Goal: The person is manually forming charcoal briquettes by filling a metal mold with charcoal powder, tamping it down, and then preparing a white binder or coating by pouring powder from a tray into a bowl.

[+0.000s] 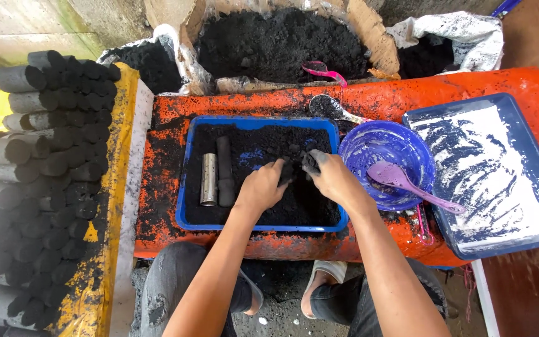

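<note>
My left hand (263, 185) and my right hand (329, 175) reach into a blue tray (185, 187) filled with black charcoal powder (263, 140). Both hands are closed on a dark clump of the powder (296, 167) between their blackened fingertips, near the tray's middle right. At the tray's left side lie a short metal tube (209, 179) and a black charcoal cylinder (224, 170), side by side, apart from my hands.
A blue bowl (369, 146) with a purple spoon (407, 184) stands right of the tray, then a blue tray with white powder (488, 168). Stacked black cylinders (45, 156) fill the left. Sacks of black powder (282, 40) stand behind. All rests on an orange cover (169, 112).
</note>
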